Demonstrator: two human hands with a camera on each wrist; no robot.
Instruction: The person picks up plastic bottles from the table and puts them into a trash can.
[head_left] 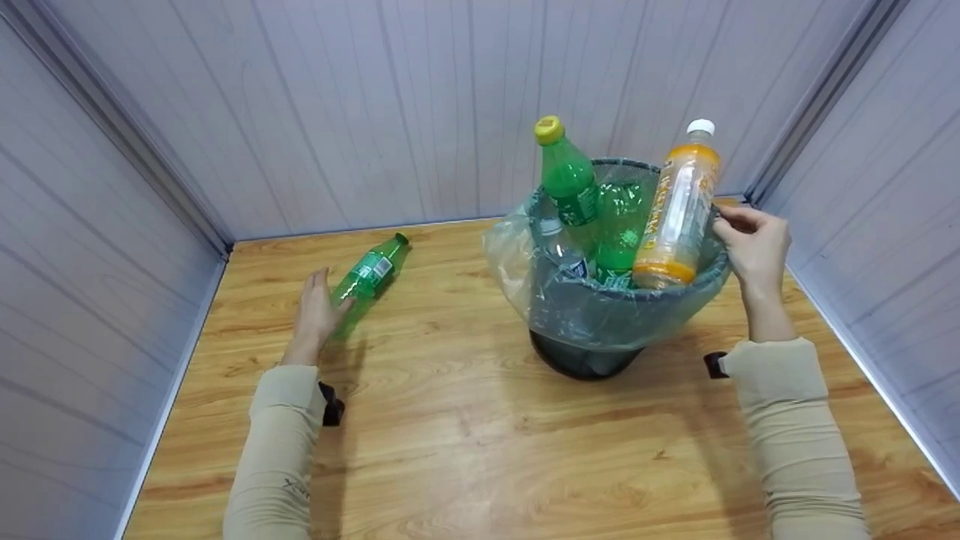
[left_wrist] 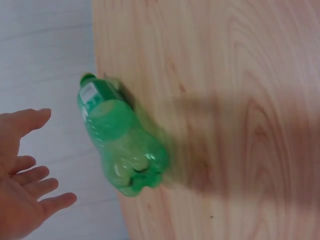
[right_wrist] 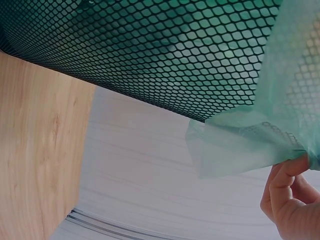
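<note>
An empty green plastic bottle (head_left: 373,273) lies on its side on the wooden surface at the left. My left hand (head_left: 316,311) is beside its base, thumb and fingers spread; in the left wrist view a gap shows between the fingers (left_wrist: 45,187) and the bottle (left_wrist: 125,145). At the right, my right hand (head_left: 756,244) pinches the rim of a thin green bin liner (head_left: 517,255), which is folded over a black mesh bin (head_left: 585,361). In the right wrist view, fingers (right_wrist: 285,187) grip the liner (right_wrist: 245,145) at the edge.
Inside the bin stand a green bottle with a yellow cap (head_left: 566,169), a second green bottle (head_left: 621,225), a clear bottle (head_left: 555,240) and a large orange-labelled bottle (head_left: 679,210) leaning above the rim. Pale panel walls (head_left: 420,112) enclose the wooden tabletop (head_left: 450,420) at back and sides.
</note>
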